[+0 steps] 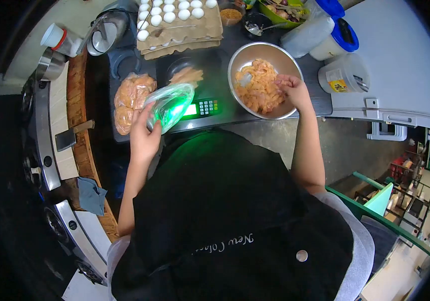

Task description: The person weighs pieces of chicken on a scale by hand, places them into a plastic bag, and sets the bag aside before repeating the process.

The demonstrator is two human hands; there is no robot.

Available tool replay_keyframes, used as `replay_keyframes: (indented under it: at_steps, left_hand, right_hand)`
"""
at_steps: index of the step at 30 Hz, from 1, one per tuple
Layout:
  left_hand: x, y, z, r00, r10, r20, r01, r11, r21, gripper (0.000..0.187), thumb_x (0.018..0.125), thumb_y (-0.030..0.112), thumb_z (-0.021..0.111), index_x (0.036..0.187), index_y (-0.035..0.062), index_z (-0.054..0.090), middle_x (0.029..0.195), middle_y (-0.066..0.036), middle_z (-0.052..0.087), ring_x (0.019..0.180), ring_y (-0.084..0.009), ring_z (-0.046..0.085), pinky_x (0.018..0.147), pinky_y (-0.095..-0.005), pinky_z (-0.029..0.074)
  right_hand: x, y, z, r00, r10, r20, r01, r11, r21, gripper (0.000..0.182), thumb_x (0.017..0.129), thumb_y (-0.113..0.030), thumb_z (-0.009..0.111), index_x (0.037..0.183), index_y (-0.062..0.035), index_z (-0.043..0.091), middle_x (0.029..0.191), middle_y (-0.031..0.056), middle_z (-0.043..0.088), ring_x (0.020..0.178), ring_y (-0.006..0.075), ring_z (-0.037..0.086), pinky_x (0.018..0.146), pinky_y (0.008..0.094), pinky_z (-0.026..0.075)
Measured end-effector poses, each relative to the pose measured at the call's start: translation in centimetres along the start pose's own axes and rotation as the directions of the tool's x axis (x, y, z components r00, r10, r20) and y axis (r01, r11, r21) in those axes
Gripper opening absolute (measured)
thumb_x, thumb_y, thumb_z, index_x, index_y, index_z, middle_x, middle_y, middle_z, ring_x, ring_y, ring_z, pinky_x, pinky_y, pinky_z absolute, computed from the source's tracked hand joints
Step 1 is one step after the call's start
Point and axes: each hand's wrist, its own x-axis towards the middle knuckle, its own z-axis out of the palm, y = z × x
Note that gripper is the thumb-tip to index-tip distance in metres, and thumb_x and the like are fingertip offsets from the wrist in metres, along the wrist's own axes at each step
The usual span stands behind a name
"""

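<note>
My left hand (146, 129) grips a clear plastic bag (172, 103), lit green, in front of a digital scale (202, 108). Pale strips of meat (187, 76) lie on the scale, just behind the bag. My right hand (293, 91) reaches into a large metal bowl (236, 59) of cut raw meat (262, 88), its fingers pinched at the meat on the right side; what they hold is too small to make out. Filled bags of meat (132, 98) rest left of the scale.
Egg trays (180, 37) stand behind the scale. A green bowl (288, 20), blue-lidded containers (330, 42) and a clear tub (343, 75) sit at the back right. A cleaver (67, 139) lies left, near the stoves (48, 160). A white fridge (400, 55) is at the right.
</note>
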Motion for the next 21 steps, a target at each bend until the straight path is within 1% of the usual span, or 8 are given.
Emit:
replay_keyframes:
  at_steps: [1,2,4,5,7,14,16,21]
  left_hand:
    - [0.0,0.1,0.0,1.0,-0.008,0.003,0.008,1.0,0.001,0.05,0.078,-0.001,0.06,0.127,0.0037,0.057,0.096,-0.013,0.052,0.085,-0.0258,0.055,0.074,-0.0331,0.046]
    - [0.1,0.2,0.0,1.0,-0.007,0.002,0.007,1.0,0.0,0.05,0.078,-0.001,0.06,0.127,0.0037,0.057,0.096,-0.013,0.052,0.085,-0.0258,0.055,0.074,-0.0331,0.046]
    - [0.1,0.5,-0.2,0.998,-0.052,0.022,0.052,0.999,0.005,0.05,0.078,-0.001,0.061,0.127,0.004,0.057,0.096,-0.013,0.051,0.085,-0.026,0.055,0.073,-0.033,0.046]
    - [0.1,0.4,-0.3,0.998,-0.054,0.018,0.054,0.999,0.006,0.05,0.078,-0.001,0.061,0.127,0.004,0.057,0.096,-0.013,0.051,0.085,-0.026,0.055,0.073,-0.033,0.046]
    - [0.1,0.2,-0.4,0.997,-0.069,0.032,0.07,0.997,-0.013,0.049,0.078,-0.001,0.06,0.127,0.0035,0.057,0.095,-0.013,0.051,0.086,-0.0267,0.055,0.076,-0.0332,0.046]
    - [0.3,-1.1,-1.2,1.0,0.007,-0.007,-0.007,1.0,-0.019,0.048,0.079,0.001,0.06,0.126,0.0023,0.056,0.094,-0.013,0.051,0.089,-0.0278,0.055,0.081,-0.0336,0.045]
    - [0.3,-1.3,-1.8,1.0,-0.007,-0.001,0.007,1.0,-0.013,0.047,0.079,0.002,0.06,0.126,0.0017,0.056,0.094,-0.014,0.051,0.087,-0.028,0.055,0.079,-0.034,0.046]
    - [0.5,-2.6,-3.2,1.0,-0.017,-0.012,0.017,1.0,0.011,0.046,0.079,0.002,0.06,0.125,0.0011,0.057,0.093,-0.014,0.051,0.085,-0.0284,0.056,0.077,-0.0347,0.046]
  right_hand:
    - [-0.3,-0.4,0.1,0.998,-0.042,-0.036,0.045,0.994,0.101,0.022,0.087,0.002,0.062,0.109,0.0003,0.066,0.088,0.0024,0.07,0.077,0.007,0.064,0.064,0.0209,0.048]
    - [-0.7,-0.9,-0.1,0.998,-0.043,-0.036,0.046,0.994,0.1,0.022,0.087,0.002,0.062,0.109,0.0003,0.066,0.088,0.0024,0.07,0.077,0.007,0.064,0.064,0.0209,0.048]
    - [-1.7,-2.9,-0.1,0.986,-0.152,-0.07,0.121,0.937,-0.327,0.024,0.086,0.003,0.062,0.11,0.0008,0.065,0.094,0.0029,0.071,0.085,0.0067,0.064,0.073,0.0206,0.049]
    - [-1.5,-2.9,-0.2,0.986,-0.154,-0.067,0.125,0.937,-0.327,0.024,0.086,0.003,0.062,0.11,0.0008,0.065,0.094,0.0029,0.071,0.085,0.0067,0.064,0.073,0.0206,0.049]
    - [-1.4,-2.8,-0.4,0.954,-0.294,-0.049,0.276,0.934,-0.227,0.023,0.085,-0.003,0.066,0.107,-0.0034,0.068,0.091,0.0058,0.073,0.088,0.0111,0.068,0.077,0.0253,0.051]
    - [-0.2,-2.7,0.5,0.919,-0.338,-0.206,0.302,0.935,-0.187,0.024,0.082,-0.005,0.069,0.106,-0.0064,0.07,0.091,0.0026,0.073,0.084,0.0103,0.066,0.076,0.0255,0.051]
    - [-0.1,-3.5,1.6,0.913,-0.307,-0.269,0.265,0.947,-0.18,0.025,0.084,0.004,0.066,0.109,0.0013,0.065,0.1,0.0059,0.07,0.089,0.0082,0.063,0.08,0.0217,0.05]
    - [0.6,-5.8,7.6,0.91,-0.375,-0.176,0.338,0.918,-0.21,0.026,0.079,-0.003,0.072,0.104,-0.0012,0.068,0.091,0.0068,0.071,0.08,0.0098,0.065,0.073,0.0242,0.052]
